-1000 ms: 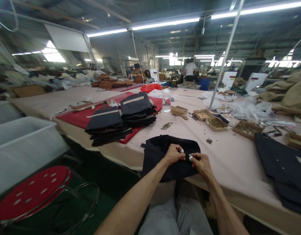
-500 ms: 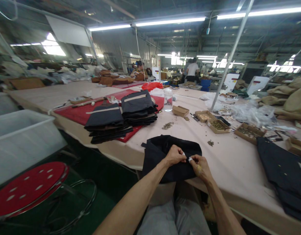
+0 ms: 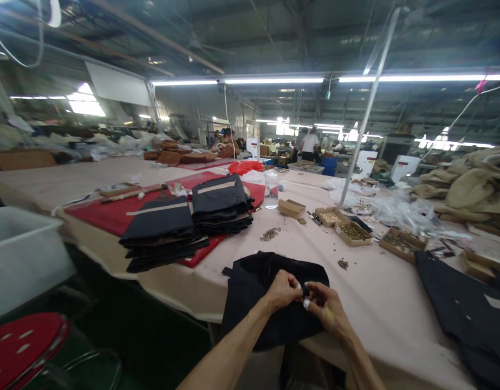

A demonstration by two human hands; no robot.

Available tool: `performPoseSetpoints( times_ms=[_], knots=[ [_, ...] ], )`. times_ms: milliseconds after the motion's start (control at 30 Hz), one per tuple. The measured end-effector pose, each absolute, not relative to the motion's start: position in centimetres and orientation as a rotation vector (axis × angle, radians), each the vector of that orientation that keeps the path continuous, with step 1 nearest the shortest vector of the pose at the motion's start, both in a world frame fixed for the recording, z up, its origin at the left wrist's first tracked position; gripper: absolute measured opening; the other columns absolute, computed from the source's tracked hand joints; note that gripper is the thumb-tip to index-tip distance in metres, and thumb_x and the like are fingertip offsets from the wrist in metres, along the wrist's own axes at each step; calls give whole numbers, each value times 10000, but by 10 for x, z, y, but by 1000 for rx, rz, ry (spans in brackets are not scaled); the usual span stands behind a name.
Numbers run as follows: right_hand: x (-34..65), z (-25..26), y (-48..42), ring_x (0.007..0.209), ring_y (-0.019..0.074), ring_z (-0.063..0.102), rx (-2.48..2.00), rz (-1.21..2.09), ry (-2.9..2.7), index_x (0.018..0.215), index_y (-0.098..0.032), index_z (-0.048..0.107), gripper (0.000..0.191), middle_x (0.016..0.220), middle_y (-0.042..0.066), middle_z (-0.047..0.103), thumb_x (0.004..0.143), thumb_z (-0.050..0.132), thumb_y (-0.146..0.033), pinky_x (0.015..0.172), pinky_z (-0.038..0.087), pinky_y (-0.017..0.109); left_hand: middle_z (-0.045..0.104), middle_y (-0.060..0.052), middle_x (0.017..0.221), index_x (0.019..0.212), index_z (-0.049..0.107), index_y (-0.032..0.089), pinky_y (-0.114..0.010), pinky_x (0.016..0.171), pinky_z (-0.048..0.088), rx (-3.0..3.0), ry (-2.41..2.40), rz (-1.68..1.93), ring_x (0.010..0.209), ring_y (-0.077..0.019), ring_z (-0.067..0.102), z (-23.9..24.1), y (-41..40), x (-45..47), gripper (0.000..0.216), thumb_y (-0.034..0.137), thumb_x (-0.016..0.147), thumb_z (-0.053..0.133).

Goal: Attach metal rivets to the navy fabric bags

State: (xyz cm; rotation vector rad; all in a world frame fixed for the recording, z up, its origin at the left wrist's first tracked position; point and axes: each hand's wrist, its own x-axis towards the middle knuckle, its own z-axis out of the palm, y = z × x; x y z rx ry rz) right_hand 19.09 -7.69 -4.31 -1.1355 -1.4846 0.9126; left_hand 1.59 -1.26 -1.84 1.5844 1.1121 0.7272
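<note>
A black cloth piece, shaped like an open bag, lies over the table's front edge before me. My left hand is closed in a pinch on its upper cloth. Just beside it, my right hand grips a dark bit of the same cloth between thumb and fingers. White wraps cover some fingertips. The fingertips of both hands almost meet, and any small part between them is too small to make out. Beyond the cloth lies a small pile of metal rings.
Folded black pieces stand in two stacks on a red sheet. Small-parts boxes, a clear jar and loose fittings lie on the table. Black cloth hangs at right; a red stool and white bin stand left.
The camera view has tilted up, so table and hands appear lower. My right fingers have shifted closer to my left and opened slightly around a dark bit of cloth.
</note>
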Motion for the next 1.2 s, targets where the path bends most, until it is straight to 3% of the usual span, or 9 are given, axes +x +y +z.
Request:
performPoseSetpoints(
  times_ms=[133, 267, 500, 833, 1100, 1200],
  knots=[
    [195, -31, -74, 637, 133, 553, -1060, 985, -1531, 872, -180, 685, 150, 815, 16, 596, 800, 650, -307, 564, 422, 240, 703, -71, 636, 721, 694, 84, -211, 523, 456, 1641, 1116, 710, 584, -155, 649, -19, -11, 15, 184, 254, 649, 690],
    [194, -22, -70, 599, 107, 503, -1055, 979, -1570, 798, -184, 636, 101, 796, -7, 552, 790, 657, -283, 533, 370, 227, 679, -45, 613, 725, 708, 86, -193, 495, 400, 1720, 1176, 678, 559, -125, 602, -20, -8, 14, 154, 204, 638, 662],
    [193, -19, -67, 742, 154, 556, -1026, 839, -1674, 748, -183, 584, 138, 850, 23, 601, 833, 614, -288, 655, 433, 256, 664, -35, 621, 731, 697, 93, -205, 502, 401, 1714, 1135, 673, 557, -127, 587, -23, -6, 12, 160, 199, 615, 668],
    [191, -27, -63, 693, 153, 570, -1049, 895, -1583, 712, -180, 595, 235, 860, 48, 631, 827, 631, -381, 609, 444, 253, 673, -45, 634, 741, 708, 83, -210, 516, 413, 1764, 1193, 662, 581, -139, 598, -20, -5, 12, 193, 212, 599, 687],
    [192, -34, -57, 706, 177, 611, -1181, 815, -1550, 675, -171, 611, 102, 792, 52, 680, 720, 656, -251, 625, 467, 264, 694, -54, 662, 757, 710, 98, -229, 554, 459, 1738, 1149, 620, 618, -164, 640, -18, -4, 11, 216, 226, 586, 735],
    [190, -37, -55, 608, 163, 602, -1232, 927, -1482, 736, -166, 631, 107, 723, 42, 678, 727, 642, -272, 536, 456, 248, 694, -48, 651, 768, 708, 98, -228, 557, 473, 1689, 1147, 622, 621, -165, 651, -20, -3, 11, 202, 167, 578, 709]
  ],
)
